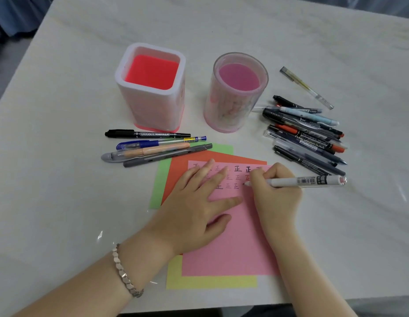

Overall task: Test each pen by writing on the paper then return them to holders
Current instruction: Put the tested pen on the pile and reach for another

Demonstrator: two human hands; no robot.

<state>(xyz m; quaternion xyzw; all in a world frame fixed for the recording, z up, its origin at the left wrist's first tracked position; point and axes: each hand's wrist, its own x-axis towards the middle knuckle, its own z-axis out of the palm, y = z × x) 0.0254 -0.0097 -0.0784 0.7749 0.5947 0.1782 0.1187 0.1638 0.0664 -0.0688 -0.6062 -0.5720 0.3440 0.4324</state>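
A writing test is being carried out. A white pen (306, 180) is being gripped by the right hand (274, 186), with fingers and thumb curled round the barrel near the tip. The tip is being pressed to the pink paper (233, 248) at the end of the third row of marks. The barrel is being held low, its back end pointing off to the right. The sheet is being pinned flat by the left hand (194, 209), laid palm-down with fingers straight and spread over the left ends of the rows. The hands are being held near each other but apart. The pink paper is lying on orange, green and yellow sheets at the near middle of the tabletop (61, 156). Beyond it a square holder (153, 110) and a round holder (228, 110) are standing, with no pens seen inside either, so the returning step is judged not yet begun. A small group of pens (153, 147) is lying just in front of the square holder, and a larger pile of pens (308, 136) is lying to the right of the round one. Which of these are already tested cannot be told. Next, the mark is likely to be finished and the tip lifted clear. The white pen would then be set aside or dropped into a holder, and another pen taken up. A capped one would probably call for both hands.
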